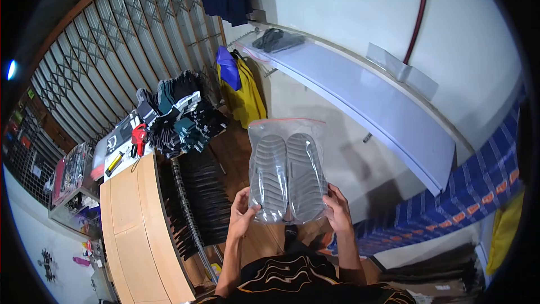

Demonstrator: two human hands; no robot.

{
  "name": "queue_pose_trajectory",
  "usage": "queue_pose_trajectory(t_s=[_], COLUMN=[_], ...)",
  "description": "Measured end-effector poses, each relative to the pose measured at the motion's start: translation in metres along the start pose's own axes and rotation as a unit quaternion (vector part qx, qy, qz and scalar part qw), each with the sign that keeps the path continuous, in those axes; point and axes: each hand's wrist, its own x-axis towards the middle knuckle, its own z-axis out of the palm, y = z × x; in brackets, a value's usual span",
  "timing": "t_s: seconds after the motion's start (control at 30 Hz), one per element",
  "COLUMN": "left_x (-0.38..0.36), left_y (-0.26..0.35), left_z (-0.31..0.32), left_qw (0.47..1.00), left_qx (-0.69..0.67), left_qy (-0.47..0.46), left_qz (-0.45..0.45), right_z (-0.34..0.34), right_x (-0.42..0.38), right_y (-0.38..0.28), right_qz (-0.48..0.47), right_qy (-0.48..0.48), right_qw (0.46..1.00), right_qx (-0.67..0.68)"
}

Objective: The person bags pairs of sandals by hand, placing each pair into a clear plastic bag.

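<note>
A clear plastic bag (pixel 259 128) with a red strip along its top edge is held up in front of my body. Inside it lie two grey slippers (pixel 270 171) side by side, their ridged faces toward me. My left hand (pixel 242 212) grips the bag's lower left edge, thumb in front and fingers behind. At the lower right edge, my right hand (pixel 337 209) pinches the bag in the same manner. Part of the fingers of both hands is hidden behind the bag.
To the right, a white wall shelf (pixel 365 95) carries a dark bagged item (pixel 278 40). At left stands a wooden table (pixel 132 219) beside piled dark clothes (pixel 185 118) and a hanging rail (pixel 188 214). Blue patterned cloth (pixel 427 214) hangs at lower right. A folding metal gate (pixel 118 39) stands behind.
</note>
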Motion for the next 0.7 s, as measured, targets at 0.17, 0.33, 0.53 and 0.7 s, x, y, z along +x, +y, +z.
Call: queue_pose_trajectory(t_s=[0.17,0.33,0.53,0.7], left_x=[0.084,0.149,0.238,0.338], left_y=[0.013,0.032,0.047,0.065], left_z=[0.008,0.016,0.005,0.002], left_qw=[0.999,0.992,0.983,0.974], left_qx=[-0.033,-0.05,-0.106,-0.12], left_qy=[0.024,0.094,0.105,0.089], left_qz=[0.03,0.064,0.108,0.172], right_z=[0.021,0.06,0.094,0.129], right_x=[0.094,0.161,0.235,0.304], right_y=[-0.025,-0.057,-0.065,-0.075], right_qz=[-0.013,-0.046,-0.096,-0.143], right_qy=[-0.035,-0.091,-0.118,-0.097], right_qw=[0.998,0.991,0.983,0.98], right_qx=[-0.053,-0.085,-0.106,-0.103])
